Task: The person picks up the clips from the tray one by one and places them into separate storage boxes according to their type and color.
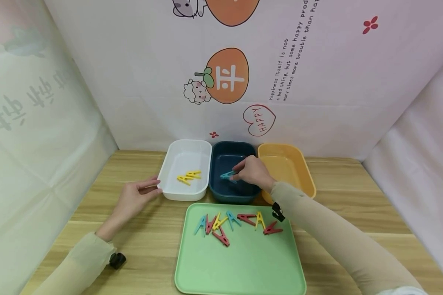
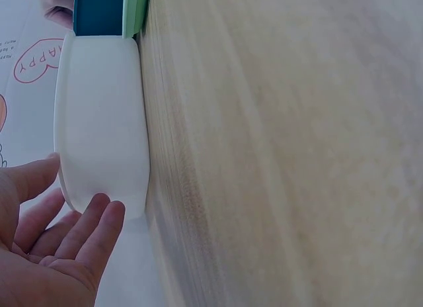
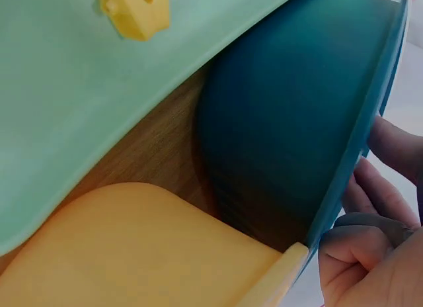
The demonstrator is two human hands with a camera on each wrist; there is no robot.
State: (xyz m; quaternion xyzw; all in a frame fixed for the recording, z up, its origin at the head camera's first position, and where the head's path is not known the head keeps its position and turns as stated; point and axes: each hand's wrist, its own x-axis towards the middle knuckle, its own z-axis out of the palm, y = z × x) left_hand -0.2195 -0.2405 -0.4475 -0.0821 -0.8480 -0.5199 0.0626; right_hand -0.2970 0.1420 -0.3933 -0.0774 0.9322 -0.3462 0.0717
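Right hand (image 1: 255, 171) pinches blue clip (image 1: 226, 175); blue bin (image 3: 281, 102) hides it from my right wrist view. Left hand (image 1: 133, 198), fingers apart, touches white bin (image 1: 186, 157).

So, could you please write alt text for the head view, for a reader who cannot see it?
A person's right hand holds a blue clothespin in a dark blue bin, while the left hand touches a white bin containing two yellow clothespins. An orange-yellow bin stands at right; red, yellow and blue clothespins lie on a green tray in front.
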